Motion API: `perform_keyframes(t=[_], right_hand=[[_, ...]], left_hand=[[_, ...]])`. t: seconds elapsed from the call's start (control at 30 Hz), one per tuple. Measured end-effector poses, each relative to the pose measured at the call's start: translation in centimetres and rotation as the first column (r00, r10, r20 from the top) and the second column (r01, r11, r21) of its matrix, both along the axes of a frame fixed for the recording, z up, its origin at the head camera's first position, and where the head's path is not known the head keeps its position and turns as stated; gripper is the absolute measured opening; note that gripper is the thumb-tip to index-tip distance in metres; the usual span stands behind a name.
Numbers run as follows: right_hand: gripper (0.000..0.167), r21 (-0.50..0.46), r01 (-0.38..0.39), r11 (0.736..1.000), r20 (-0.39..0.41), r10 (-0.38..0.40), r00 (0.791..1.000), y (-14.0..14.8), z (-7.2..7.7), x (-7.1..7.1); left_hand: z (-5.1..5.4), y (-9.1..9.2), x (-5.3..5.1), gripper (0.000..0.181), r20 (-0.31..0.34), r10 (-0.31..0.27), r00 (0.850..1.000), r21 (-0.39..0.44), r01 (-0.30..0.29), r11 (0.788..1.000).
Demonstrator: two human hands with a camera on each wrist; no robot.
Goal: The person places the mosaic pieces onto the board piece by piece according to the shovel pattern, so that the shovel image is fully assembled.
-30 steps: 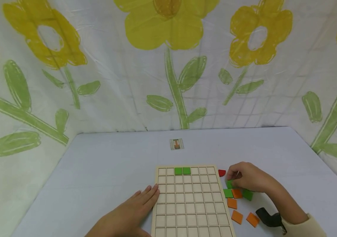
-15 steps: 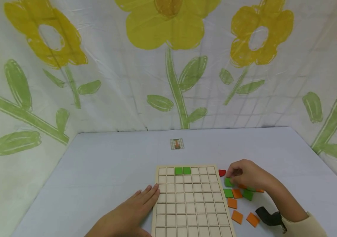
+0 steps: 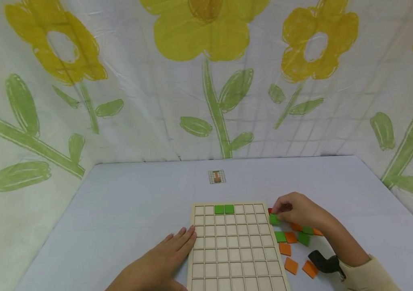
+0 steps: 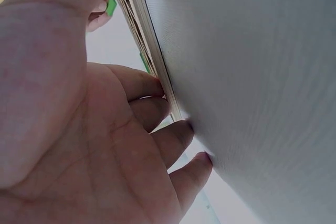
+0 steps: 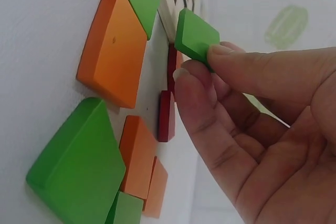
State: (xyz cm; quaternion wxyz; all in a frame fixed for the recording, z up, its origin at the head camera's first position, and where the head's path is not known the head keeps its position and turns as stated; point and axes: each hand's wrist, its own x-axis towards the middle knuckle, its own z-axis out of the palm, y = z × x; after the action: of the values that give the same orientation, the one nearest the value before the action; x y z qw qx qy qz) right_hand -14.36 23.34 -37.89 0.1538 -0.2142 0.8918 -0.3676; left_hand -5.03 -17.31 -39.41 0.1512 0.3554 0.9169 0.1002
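My right hand (image 3: 299, 209) pinches a green square tile (image 3: 274, 219) between thumb and fingers, just past the right edge of the wooden grid board (image 3: 228, 231). In the right wrist view the green tile (image 5: 197, 34) is raised clear of the table, tilted. Extended fingers of my left hand (image 3: 160, 258) rest against the board's left edge; in the left wrist view the left hand (image 4: 110, 140) touches the board's side (image 4: 152, 45). Two green tiles (image 3: 224, 209) lie side by side in the board's top row.
Several orange tiles (image 3: 291, 266) and green tiles (image 3: 303, 239) lie right of the board. A red piece (image 3: 270, 210) is partly hidden by the right hand. Beyond the board lies a small picture card (image 3: 216, 176). A black strap-like object (image 3: 323, 262) is at the right wrist.
My right hand has moved left and slightly away from me with the green tile, lifting it off the pile toward the board's edge. The left hand has stayed in place.
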Motion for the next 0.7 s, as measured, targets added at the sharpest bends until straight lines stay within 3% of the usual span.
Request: perform_keyframes(t=[0.7], right_hand=[[0.009, -0.024, -0.019, 1.0, -0.001, 0.019, 1.0, -1.8, -0.3, -1.1]], left_hand=[[0.1, -0.2, -0.1, 0.126, -0.006, -0.013, 1.0, 0.025, 0.013, 1.0]])
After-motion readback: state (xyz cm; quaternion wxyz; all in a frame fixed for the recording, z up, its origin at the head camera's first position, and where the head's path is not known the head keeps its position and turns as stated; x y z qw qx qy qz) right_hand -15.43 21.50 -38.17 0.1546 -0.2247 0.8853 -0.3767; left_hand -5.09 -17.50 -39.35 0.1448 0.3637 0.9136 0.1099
